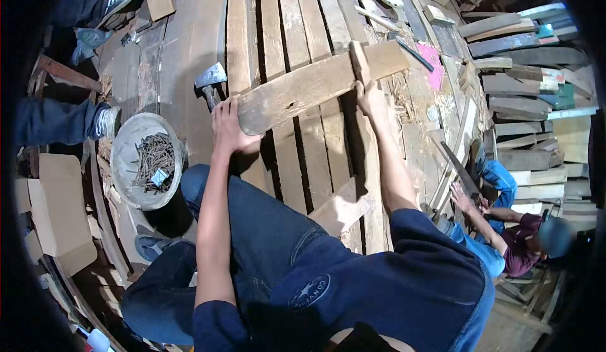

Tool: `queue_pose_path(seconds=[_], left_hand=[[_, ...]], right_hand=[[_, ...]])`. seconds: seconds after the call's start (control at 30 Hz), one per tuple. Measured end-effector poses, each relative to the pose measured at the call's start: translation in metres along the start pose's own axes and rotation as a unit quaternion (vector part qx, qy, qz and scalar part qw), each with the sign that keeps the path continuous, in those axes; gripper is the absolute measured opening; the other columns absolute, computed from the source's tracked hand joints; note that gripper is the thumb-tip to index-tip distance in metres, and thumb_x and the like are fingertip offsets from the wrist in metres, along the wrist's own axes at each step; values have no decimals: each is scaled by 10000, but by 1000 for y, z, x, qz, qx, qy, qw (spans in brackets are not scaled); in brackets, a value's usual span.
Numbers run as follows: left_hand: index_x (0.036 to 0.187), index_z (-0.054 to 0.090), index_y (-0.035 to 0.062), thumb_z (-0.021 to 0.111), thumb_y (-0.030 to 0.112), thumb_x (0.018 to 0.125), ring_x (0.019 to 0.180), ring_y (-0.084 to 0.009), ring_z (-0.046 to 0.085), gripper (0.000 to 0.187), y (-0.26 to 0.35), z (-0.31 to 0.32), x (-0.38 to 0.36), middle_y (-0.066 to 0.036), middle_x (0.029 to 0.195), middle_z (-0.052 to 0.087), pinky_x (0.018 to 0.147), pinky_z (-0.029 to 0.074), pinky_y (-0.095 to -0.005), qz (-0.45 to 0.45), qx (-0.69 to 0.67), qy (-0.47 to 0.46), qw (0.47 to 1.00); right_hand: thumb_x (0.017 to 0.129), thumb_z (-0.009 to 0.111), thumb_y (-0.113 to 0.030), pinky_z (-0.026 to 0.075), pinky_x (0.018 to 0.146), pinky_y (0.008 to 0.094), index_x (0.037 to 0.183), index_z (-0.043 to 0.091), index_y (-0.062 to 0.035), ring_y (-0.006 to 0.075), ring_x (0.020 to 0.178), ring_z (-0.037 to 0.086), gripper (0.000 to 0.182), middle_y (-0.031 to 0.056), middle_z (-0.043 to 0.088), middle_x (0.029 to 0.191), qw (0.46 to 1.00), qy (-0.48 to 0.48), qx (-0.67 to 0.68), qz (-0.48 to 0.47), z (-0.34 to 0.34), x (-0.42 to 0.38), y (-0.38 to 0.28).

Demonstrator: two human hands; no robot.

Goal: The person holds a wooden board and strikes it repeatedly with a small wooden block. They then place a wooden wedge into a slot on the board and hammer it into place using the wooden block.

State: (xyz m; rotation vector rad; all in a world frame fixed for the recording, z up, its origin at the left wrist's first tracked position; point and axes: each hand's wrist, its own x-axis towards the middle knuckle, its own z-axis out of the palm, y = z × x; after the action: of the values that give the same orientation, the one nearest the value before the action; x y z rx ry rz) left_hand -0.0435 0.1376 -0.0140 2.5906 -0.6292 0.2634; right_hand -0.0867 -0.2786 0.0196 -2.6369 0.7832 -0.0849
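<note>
A wooden board (303, 96) lies slantwise across several long planks (293, 24). My left hand (230, 128) grips its left end, with the thumb along the near edge. Just beyond that hand is a hammer (212, 76) with a broad metal head; part of its handle is hidden. My right hand (372, 103) is closed around the lower end of a narrow wooden stick (360, 62), which crosses over the board near its right end.
A round bucket (120, 185) of nails (156, 156) stands at left, beside a cardboard box (60, 207). A person (517, 241) holding a handsaw (459, 168) sits at right, before stacked timber (524, 106). A pink sheet (433, 65) lies at upper right. Other people's feet show at the edges.
</note>
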Motion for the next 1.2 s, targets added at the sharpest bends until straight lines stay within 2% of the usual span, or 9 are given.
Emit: queue_pose_path(seconds=[0.07, 0.2, 0.43, 0.53, 0.77, 0.87, 0.97, 1.07, 1.2], left_hand=[[1444, 450, 66, 951, 483, 430, 1279, -389, 472, 1206, 2, -2, 4, -155, 1379, 517, 1111, 382, -528, 0, 17, -2, 1000], [1448, 442, 69, 946, 503, 434, 1278, -377, 477, 1213, 2, -4, 4, -147, 1369, 520, 1117, 375, -522, -5, 23, -10, 1000], [1464, 423, 49, 924, 491, 462, 1284, -386, 463, 1204, 4, -3, 3, -170, 1359, 512, 1126, 367, -523, -10, 17, -13, 1000], [1471, 416, 42, 920, 494, 463, 1293, -389, 456, 1215, 2, -4, 3, -177, 1369, 503, 1129, 364, -526, 1, 16, -16, 1000], [1466, 420, 47, 928, 510, 458, 1297, -390, 460, 1221, 3, -1, 3, -171, 1361, 516, 1125, 369, -538, -6, 22, -14, 1000], [1460, 430, 61, 930, 517, 462, 1293, -389, 465, 1206, 3, -3, 5, -170, 1369, 517, 1118, 376, -533, 0, 18, -2, 1000], [1457, 434, 67, 927, 524, 465, 1298, -388, 465, 1198, 2, -3, 3, -167, 1376, 515, 1121, 374, -528, -2, 13, -6, 1000], [1456, 435, 71, 925, 527, 466, 1308, -381, 464, 1196, 8, -6, 3, -161, 1382, 515, 1131, 366, -524, -13, 14, -16, 1000], [1458, 431, 77, 924, 516, 465, 1310, -366, 470, 1192, 3, -6, 4, -153, 1380, 519, 1132, 362, -519, -12, 24, -17, 999]], right_hand=[[1010, 545, -454, 584, 666, 579, 1101, 515, 81, 513, 762, 700, 543, 334, 686, 790, 999, 27, 18, 12, 17, -11, -17], [1011, 532, -436, 579, 677, 592, 1298, 450, 66, 507, 753, 700, 585, 336, 679, 784, 958, -158, -45, -235, 19, -74, -45], [1019, 546, -392, 582, 590, 545, 1095, 457, 47, 502, 704, 691, 455, 332, 668, 744, 996, 67, 2, -56, 22, -42, -21], [1027, 531, -383, 574, 645, 590, 1131, 451, 2, 514, 718, 687, 407, 323, 670, 746, 974, -118, -75, -176, -7, -94, -42], [1026, 551, -402, 537, 581, 612, 1037, 451, 40, 545, 723, 665, 454, 378, 646, 758, 996, 28, 81, -13, 17, -30, 41], [1026, 546, -377, 555, 610, 605, 1081, 461, 53, 539, 759, 679, 442, 379, 652, 780, 985, -7, 12, -170, 12, -88, 10], [1023, 545, -393, 558, 672, 610, 1088, 477, 55, 549, 826, 678, 458, 398, 652, 824, 975, -115, -82, -170, -30, -83, 6], [1024, 542, -408, 545, 684, 611, 1033, 495, 60, 551, 803, 670, 471, 398, 644, 804, 997, -31, 69, 27, -24, -43, 19], [1025, 546, -379, 524, 656, 631, 1054, 490, 42, 567, 789, 660, 426, 394, 631, 754, 997, 44, 39, -39, 16, -80, -10]])
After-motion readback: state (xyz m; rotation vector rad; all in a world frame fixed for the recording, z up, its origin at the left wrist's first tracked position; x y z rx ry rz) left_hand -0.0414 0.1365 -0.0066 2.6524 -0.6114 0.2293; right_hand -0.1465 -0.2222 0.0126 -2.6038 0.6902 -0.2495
